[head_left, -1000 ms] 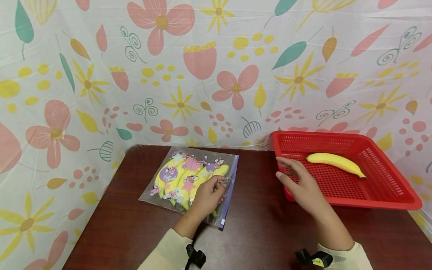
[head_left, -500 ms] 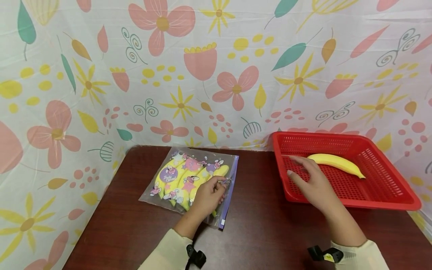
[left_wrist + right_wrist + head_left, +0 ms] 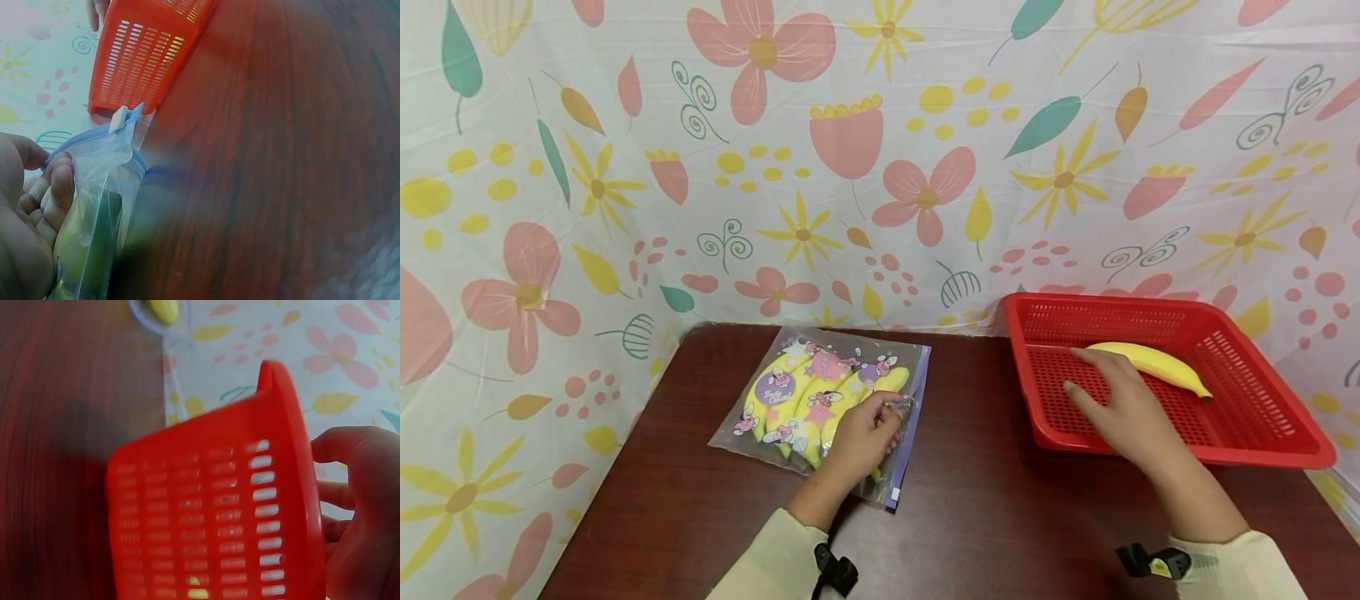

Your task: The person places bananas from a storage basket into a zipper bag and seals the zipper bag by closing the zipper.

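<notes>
My left hand [image 3: 863, 433] pinches the zip edge of a clear printed zip bag [image 3: 887, 467] between thumb and finger, as the left wrist view shows. Inside the bag lie several yellow bananas [image 3: 805, 392]; a green stem end [image 3: 100, 219] shows near the opening. My right hand [image 3: 1131, 408] is over the near left part of a red plastic basket [image 3: 1262, 454], thumb and fingers spread and holding nothing. One banana [image 3: 1165, 367] lies in the basket, its left end just beyond the right fingertips in the head view.
Everything stands on a dark brown wooden table [image 3: 970, 517]. A white cloth [image 3: 925, 100] printed with flowers hangs behind and along the left side. The basket has a raised, slotted rim wall [image 3: 200, 506]. A white slider [image 3: 895, 493] sits at the bag's near corner.
My right hand has moved rightward from the basket's left rim to over its inside, nearer the banana. The left hand and the bag have stayed put.
</notes>
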The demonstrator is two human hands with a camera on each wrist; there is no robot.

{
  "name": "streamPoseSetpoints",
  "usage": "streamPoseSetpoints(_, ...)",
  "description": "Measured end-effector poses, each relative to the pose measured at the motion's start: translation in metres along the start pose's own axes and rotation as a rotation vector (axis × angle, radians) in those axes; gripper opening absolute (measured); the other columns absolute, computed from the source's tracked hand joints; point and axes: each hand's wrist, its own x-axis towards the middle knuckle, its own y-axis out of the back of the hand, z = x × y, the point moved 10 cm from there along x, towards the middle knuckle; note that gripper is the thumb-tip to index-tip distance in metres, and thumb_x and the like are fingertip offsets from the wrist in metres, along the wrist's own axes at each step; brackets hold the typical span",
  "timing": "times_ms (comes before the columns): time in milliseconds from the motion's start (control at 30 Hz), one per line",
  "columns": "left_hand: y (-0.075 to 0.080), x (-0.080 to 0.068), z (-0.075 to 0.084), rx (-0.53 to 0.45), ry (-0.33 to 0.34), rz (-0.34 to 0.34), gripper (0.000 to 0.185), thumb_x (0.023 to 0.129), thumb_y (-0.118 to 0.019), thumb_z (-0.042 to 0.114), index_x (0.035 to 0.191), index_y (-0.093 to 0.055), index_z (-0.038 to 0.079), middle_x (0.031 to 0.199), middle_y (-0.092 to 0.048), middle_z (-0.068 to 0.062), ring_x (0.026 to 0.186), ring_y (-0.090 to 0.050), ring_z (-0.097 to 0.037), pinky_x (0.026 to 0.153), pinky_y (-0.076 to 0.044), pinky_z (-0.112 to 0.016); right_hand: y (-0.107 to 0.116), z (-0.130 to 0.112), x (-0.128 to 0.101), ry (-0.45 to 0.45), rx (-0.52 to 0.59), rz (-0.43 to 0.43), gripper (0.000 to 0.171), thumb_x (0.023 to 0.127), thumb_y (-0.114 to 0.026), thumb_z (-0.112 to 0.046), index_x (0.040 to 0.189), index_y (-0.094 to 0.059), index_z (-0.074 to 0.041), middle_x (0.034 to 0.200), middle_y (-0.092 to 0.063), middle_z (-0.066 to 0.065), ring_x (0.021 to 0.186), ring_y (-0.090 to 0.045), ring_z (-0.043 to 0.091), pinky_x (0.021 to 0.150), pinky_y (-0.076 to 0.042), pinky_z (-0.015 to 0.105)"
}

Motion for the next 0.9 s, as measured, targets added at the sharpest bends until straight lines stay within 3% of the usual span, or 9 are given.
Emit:
streamPoseSetpoints(400,0.0,0.0,-0.001,0.006,-0.003,0.0,0.025,0.099,-0.06,0.02,0.121,-0.068,0.014,0.074,-0.068,-0.003,0.056,-0.06,-0.006,0.052,-0.052,-0.024,0.006,0.02,0.007,0.005,-0.229,0.022,0.076,0.085,-0.078,-0.027,0.148,-0.043,-0.002,0.145,-0.042,0.033,0.127,-0.038,0.056,0.099,-0.034,0.078)
streamPoseSetpoints(633,-0.001,-0.001,-0.001,-0.001,-0.002,-0.002,0.025,0.099,-0.06,0.021,0.122,-0.068,0.014,0.074,-0.068,-0.002,0.057,-0.06,-0.006,0.052,-0.053,-0.024,0.008,0.039,0.014,0.008,-0.294,0.001,0.076,0.085,-0.078,-0.026,0.146,-0.044,0.003,0.143,-0.041,0.036,0.126,-0.037,0.058,0.101,-0.03,0.077)
streamPoseSetpoints(900,-0.001,0.0,-0.001,-0.001,-0.016,-0.005,0.025,0.099,-0.06,0.02,0.122,-0.068,0.011,0.073,-0.067,-0.003,0.056,-0.059,-0.006,0.051,-0.052,-0.024,0.011,0.059,0.023,0.003,-0.365,-0.029,0.08,0.082,-0.081,-0.031,0.143,-0.045,0.005,0.141,-0.041,0.037,0.123,-0.039,0.059,0.099,-0.034,0.079)
